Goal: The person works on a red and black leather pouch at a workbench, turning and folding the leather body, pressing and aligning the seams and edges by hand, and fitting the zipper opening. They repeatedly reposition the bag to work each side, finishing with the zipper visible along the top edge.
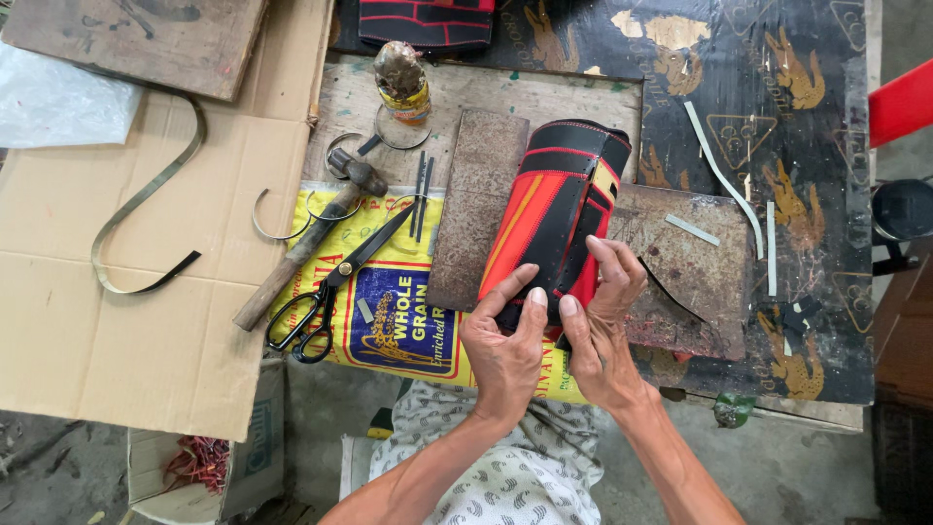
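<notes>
Hands are both on the near end of a red and black sleeve (pixel 556 209) lying on the bench (pixel 777 87), between two brown boards. Left hand (pixel 505 345) has its fingers (pixel 515 287) pressed on the edge, thumb alongside; right hand (pixel 603 326) pinches the other side, fingers curled over the seam. Scissors (pixel 330 287) and hammer (pixel 306 243) sit just left on the yellow sack (pixel 389 321). My guess: uneven pressure could let the sleeve roll or the edge slip crooked.
</notes>
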A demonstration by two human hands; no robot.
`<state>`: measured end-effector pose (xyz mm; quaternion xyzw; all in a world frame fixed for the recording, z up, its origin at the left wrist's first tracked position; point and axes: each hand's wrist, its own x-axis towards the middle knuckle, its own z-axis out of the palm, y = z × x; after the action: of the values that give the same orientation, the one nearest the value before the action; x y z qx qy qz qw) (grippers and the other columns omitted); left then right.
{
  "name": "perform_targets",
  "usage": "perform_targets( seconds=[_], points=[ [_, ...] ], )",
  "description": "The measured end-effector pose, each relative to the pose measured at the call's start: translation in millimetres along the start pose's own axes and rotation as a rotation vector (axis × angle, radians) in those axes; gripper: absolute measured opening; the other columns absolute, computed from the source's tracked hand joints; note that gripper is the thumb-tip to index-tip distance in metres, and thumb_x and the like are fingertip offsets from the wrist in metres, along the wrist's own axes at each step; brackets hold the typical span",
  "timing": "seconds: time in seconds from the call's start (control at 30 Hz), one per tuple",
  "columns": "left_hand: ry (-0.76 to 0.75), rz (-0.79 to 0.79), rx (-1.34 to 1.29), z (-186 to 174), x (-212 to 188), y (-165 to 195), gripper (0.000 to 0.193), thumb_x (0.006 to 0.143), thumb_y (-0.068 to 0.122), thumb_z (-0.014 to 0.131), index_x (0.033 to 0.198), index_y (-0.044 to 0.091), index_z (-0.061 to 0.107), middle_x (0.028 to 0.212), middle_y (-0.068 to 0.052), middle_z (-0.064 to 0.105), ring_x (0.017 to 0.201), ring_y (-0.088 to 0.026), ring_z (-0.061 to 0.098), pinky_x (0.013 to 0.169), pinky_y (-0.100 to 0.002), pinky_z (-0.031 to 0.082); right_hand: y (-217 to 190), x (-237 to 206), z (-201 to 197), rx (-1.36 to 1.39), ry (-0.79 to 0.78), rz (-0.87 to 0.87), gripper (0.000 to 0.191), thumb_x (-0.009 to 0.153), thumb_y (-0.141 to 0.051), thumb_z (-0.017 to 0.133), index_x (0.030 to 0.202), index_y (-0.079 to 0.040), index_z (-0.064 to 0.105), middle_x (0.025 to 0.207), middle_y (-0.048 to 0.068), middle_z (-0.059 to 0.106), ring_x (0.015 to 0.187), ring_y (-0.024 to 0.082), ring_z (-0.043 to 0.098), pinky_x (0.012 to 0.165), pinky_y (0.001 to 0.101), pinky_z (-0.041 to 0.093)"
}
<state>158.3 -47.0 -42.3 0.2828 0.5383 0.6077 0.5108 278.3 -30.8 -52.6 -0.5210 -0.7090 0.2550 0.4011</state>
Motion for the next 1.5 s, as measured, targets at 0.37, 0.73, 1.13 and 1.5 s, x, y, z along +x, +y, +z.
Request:
perform_targets(
  seconds=[0.37,0.73,1.13,1.5],
  points=[
    [-0.049,-0.030,0.013,0.9,0.2,4.5,0.031,0.096,0.003,0.067,0.126,-0.002,0.070,0.109,-0.006,0.074,0.087,-0.005,0.066,0.074,-0.022,0.059,2.3,-2.2,0.7,-0.068,0.012,-0.008,0.064,0.104,-0.026,0.048,0.157,0.001,0.024,0.154,0.024,0.026,0.149,0.037,0.024,0.125,0.0501,0.018],
    [-0.628,0.460,0.849,-29.8,70.7,83.8,0.046,0.099,0.024,0.071,0.143,0.014,0.061,0.135,-0.025,0.064,0.121,-0.033,0.067,0.102,-0.040,0.054,-1.6,11.2,-9.6,-0.042,-0.023,0.077,0.077,0.099,-0.034,0.054,0.159,0.002,0.019,0.145,0.022,0.031,0.141,0.036,0.030,0.122,0.0461,0.023],
    [-0.800,0.356,0.654,-6.6,138.1,32.0,0.056,0.098,0.029,0.070,0.151,0.024,0.054,0.170,-0.036,0.011,0.161,-0.045,0.015,0.126,-0.048,0.024,2.1,29.4,-7.7,0.148,0.023,0.179,0.070,0.098,-0.034,0.048,0.158,-0.002,0.030,0.157,0.021,0.023,0.154,0.036,0.020,0.129,0.0476,0.017],
    [-0.805,0.322,0.588,-8.0,141.3,29.0,0.052,0.102,0.026,0.063,0.153,0.020,0.052,0.172,-0.033,0.010,0.162,-0.041,0.017,0.127,-0.045,0.023,9.4,35.8,-5.0,0.292,0.040,0.217,0.062,0.102,-0.030,0.044,0.155,-0.002,0.033,0.166,0.020,0.020,0.160,0.034,0.015,0.130,0.0472,0.014]
  ],
)
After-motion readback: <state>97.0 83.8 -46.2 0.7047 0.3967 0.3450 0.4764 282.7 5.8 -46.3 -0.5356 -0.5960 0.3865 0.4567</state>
